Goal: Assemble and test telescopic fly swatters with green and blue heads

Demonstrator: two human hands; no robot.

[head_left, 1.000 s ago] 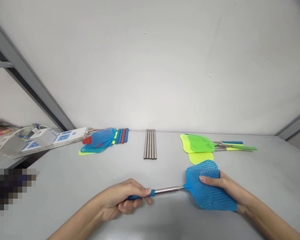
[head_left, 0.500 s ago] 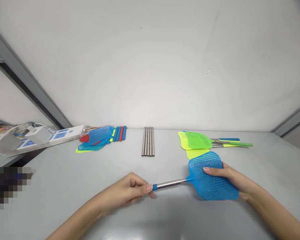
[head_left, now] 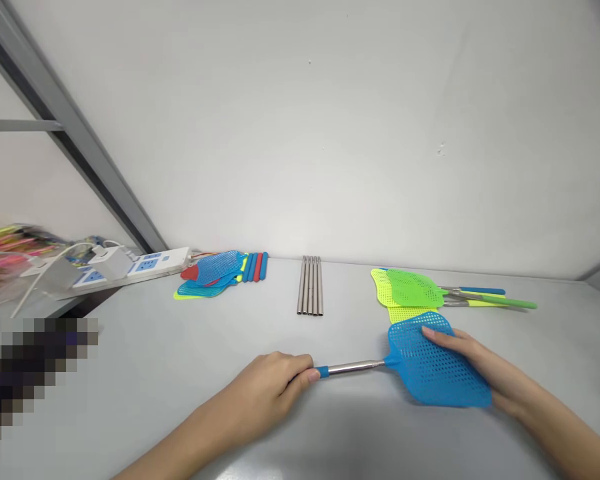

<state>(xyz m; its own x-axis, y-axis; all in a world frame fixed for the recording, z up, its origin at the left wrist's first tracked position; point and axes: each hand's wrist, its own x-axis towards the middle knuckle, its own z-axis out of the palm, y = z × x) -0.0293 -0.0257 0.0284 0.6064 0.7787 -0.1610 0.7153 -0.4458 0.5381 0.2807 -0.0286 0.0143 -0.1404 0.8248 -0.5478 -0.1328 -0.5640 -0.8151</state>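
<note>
A blue fly swatter (head_left: 437, 367) with a short metal shaft lies across the space between my two hands, held above the table. My left hand (head_left: 280, 387) is closed around its blue grip, most of which the fingers hide. My right hand (head_left: 480, 360) pinches the perforated head from its right side, the thumb on top and the other fingers behind it. Just beyond the head is a pile of fly swatters (head_left: 413, 290) in green, yellow and blue, their handles pointing right.
Several metal tubes (head_left: 310, 287) lie side by side near the wall. Left of them are blue and red grips (head_left: 255, 267) and a stack of loose swatter heads (head_left: 215, 270). A white power strip (head_left: 160, 263) with plugs and cables runs along the left edge.
My left hand has turned over and wrapped more fully around the grip. The right hand still pinches the head. The whole view has shifted slightly.
</note>
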